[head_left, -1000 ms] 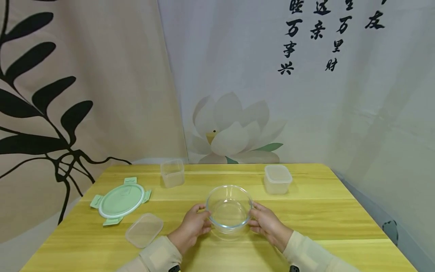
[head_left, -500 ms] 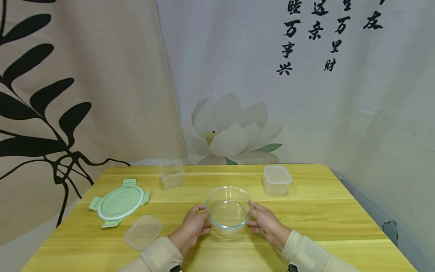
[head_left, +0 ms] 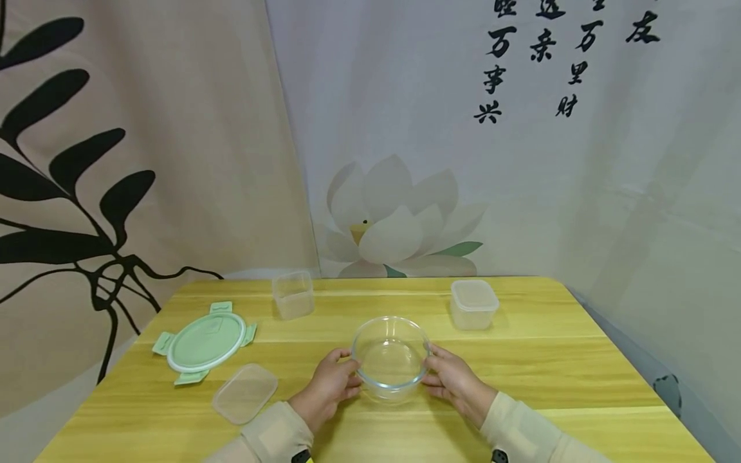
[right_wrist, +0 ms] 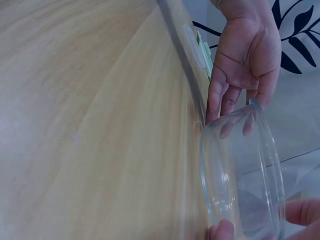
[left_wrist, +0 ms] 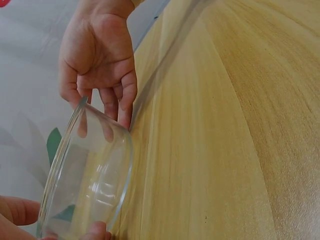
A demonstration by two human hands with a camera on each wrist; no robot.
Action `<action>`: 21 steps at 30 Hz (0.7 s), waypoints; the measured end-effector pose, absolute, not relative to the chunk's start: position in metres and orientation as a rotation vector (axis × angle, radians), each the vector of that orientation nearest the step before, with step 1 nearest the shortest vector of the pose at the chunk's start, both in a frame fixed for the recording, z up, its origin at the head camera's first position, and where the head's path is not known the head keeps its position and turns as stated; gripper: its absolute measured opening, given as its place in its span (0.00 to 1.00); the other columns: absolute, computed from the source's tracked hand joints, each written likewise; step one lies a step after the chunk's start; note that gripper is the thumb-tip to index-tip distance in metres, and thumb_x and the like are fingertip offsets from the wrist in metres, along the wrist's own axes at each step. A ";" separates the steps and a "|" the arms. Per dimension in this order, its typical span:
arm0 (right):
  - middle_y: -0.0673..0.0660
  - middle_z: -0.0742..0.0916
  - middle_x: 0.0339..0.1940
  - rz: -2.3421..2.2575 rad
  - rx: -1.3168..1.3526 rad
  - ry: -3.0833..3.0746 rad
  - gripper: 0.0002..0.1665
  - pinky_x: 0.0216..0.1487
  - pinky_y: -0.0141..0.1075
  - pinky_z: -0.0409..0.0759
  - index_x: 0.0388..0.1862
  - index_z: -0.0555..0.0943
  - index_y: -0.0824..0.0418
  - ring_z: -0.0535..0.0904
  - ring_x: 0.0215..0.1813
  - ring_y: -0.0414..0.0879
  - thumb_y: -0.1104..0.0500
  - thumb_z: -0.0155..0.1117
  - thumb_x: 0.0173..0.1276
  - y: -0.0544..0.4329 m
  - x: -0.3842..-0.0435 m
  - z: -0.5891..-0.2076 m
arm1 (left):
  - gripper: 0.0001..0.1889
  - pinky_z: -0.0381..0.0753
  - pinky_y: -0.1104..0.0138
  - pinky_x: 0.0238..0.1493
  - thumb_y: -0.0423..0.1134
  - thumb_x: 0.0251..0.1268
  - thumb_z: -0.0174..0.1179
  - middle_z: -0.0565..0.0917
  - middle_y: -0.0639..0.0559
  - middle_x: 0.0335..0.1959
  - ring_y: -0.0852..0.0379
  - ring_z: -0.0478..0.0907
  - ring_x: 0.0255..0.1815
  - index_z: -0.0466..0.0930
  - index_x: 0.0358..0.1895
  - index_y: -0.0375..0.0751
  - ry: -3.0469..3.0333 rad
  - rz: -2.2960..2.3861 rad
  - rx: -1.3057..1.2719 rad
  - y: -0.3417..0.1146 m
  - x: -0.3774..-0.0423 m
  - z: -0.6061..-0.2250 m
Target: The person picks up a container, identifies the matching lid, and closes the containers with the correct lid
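Observation:
A round clear glass bowl (head_left: 390, 363) is upright at the front middle of the table, between both hands. My left hand (head_left: 329, 387) grips its left side, thumb by the rim and fingers lower on the wall. On the opposite side my right hand (head_left: 459, 384) holds it in the same way. The left wrist view shows the right hand's fingers (left_wrist: 111, 102) behind the glass wall. In the right wrist view, the left hand's fingers (right_wrist: 227, 100) lie against the bowl's far side. Whether the base touches the table cannot be told.
On the wooden table (head_left: 550, 366), a green round lid with clip tabs (head_left: 207, 342) lies left, near a translucent flat lid (head_left: 246, 393). A translucent square container (head_left: 293, 296) stands at the back left, and a lidded one (head_left: 474, 305) at the back right. A printed curtain (head_left: 393, 128) hangs behind.
The view shifts slightly as the head moves. Both hands keep their hold on the glass bowl, and nothing on the table has visibly moved.

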State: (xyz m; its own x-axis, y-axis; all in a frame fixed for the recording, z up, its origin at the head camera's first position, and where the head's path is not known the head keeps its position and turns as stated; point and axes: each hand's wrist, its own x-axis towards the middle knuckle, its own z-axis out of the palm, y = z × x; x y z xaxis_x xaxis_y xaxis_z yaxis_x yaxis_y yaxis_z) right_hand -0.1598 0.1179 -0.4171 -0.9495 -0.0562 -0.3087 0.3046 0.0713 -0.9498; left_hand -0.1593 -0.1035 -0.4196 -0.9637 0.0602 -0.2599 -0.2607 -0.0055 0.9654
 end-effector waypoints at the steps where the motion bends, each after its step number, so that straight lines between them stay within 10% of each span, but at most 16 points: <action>1: 0.74 0.72 0.63 -1.957 0.251 2.087 0.38 0.57 0.55 0.75 0.74 0.56 0.70 0.79 0.48 0.53 0.63 0.50 0.66 0.118 -0.160 -0.417 | 0.22 0.82 0.65 0.35 0.33 0.71 0.49 0.73 0.44 0.35 0.56 0.75 0.31 0.60 0.64 0.26 2.043 2.068 -0.211 -0.103 -0.159 -0.419; 21: 0.72 0.72 0.64 -1.905 0.198 2.093 0.36 0.58 0.58 0.73 0.75 0.56 0.67 0.80 0.52 0.54 0.61 0.50 0.70 0.124 -0.159 -0.421 | 0.23 0.82 0.64 0.37 0.34 0.73 0.48 0.76 0.41 0.40 0.53 0.76 0.37 0.58 0.67 0.26 2.059 2.035 -0.166 -0.106 -0.159 -0.422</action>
